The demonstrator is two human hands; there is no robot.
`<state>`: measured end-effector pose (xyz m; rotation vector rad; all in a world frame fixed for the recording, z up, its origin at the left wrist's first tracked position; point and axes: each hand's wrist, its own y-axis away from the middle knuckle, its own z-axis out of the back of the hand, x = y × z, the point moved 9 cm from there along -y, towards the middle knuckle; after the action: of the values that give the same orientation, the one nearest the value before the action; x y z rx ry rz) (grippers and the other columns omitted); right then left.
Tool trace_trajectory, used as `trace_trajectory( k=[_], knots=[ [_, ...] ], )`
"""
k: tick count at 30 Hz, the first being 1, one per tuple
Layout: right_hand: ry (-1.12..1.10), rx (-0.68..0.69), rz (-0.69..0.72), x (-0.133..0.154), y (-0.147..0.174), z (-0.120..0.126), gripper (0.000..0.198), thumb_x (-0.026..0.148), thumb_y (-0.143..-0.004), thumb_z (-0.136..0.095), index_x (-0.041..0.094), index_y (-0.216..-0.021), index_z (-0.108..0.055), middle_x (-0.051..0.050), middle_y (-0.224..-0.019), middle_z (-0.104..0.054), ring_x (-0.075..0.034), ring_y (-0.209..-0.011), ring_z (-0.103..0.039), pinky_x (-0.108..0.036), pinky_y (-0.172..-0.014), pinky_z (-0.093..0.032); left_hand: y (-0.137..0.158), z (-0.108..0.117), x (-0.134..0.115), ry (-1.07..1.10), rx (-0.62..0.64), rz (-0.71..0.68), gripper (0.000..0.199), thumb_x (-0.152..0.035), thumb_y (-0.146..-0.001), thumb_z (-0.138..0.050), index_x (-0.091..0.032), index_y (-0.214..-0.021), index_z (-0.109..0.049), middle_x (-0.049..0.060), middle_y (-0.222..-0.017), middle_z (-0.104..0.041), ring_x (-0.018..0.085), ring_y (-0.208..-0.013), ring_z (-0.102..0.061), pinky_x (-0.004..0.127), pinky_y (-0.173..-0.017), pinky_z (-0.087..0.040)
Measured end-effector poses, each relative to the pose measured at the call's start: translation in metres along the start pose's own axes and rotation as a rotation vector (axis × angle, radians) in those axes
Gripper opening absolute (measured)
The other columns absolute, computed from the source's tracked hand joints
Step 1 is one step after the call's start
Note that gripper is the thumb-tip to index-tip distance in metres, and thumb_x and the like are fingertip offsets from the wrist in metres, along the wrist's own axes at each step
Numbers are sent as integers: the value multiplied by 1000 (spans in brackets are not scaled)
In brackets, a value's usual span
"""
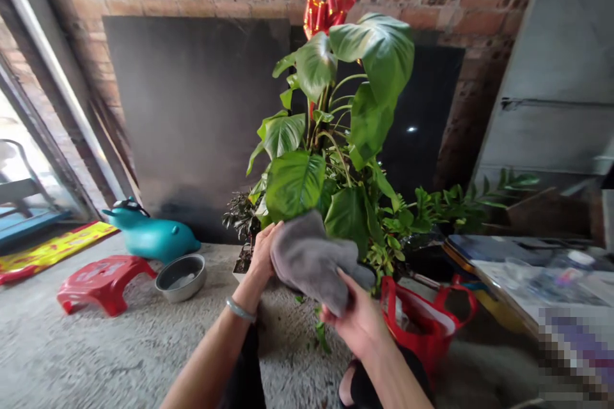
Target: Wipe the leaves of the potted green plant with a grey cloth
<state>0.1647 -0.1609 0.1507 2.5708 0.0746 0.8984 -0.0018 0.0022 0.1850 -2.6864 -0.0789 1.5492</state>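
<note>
A bunched grey cloth (311, 259) is between my two hands, in front of the lower leaves of a tall potted plant (295, 185). My left hand (262, 255) grips the cloth's left edge, its fingertips partly hidden by the folds and close to a big green leaf. On the right, my right hand (359, 319) is closed on the lower right part of the cloth, thumb on top. A pale bangle (241, 311) circles my left wrist. The cloth covers part of the stems behind it, and a red shiny bow (330, 7) tops the plant.
To the left are a red plastic stool (108, 281), a grey basin (181, 276) and a teal animal-shaped toy (156, 233). A red bag (422, 326) stands by my right leg. Further right, a table (518, 291) holds a plastic bottle (573, 271). Dark panels (192, 108) lean against the brick wall.
</note>
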Motion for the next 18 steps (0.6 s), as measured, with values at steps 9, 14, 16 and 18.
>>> trace_trajectory(
  k=[9,14,16,18],
  knots=[
    [-151,248,721,202,64,-46,10,32,-88,-73,26,-93,-68,2,-84,-77,-14,-55,-62,-30,-51,-54,11,-22,22,-1,137,53,54,-57,-55,-99,-16,-71,-69,1,-70,-67,16,-67,-63,30,-68,-60],
    [-15,229,501,148,18,-104,20,38,-82,-80,25,-84,-66,3,-68,-73,-16,-52,-59,-29,-48,-46,21,-44,30,-49,202,69,52,-56,-55,-97,-19,-61,-62,0,-60,-61,17,-62,-64,32,-67,-60],
    [66,145,335,92,0,-82,25,39,-76,-85,23,-79,-67,3,-61,-71,-16,-49,-57,-29,-45,-44,21,-39,26,-46,171,29,45,-51,-55,-95,-17,-64,-66,2,-64,-67,18,-65,-65,32,-67,-58],
    [131,67,220,43,-9,-41,31,42,-68,-91,23,-73,-67,2,-57,-68,-17,-47,-55,-29,-43,-44,20,-23,21,-47,121,-17,40,-45,-53,-94,-16,-67,-70,4,-68,-72,19,-66,-66,30,-66,-56]
  ],
)
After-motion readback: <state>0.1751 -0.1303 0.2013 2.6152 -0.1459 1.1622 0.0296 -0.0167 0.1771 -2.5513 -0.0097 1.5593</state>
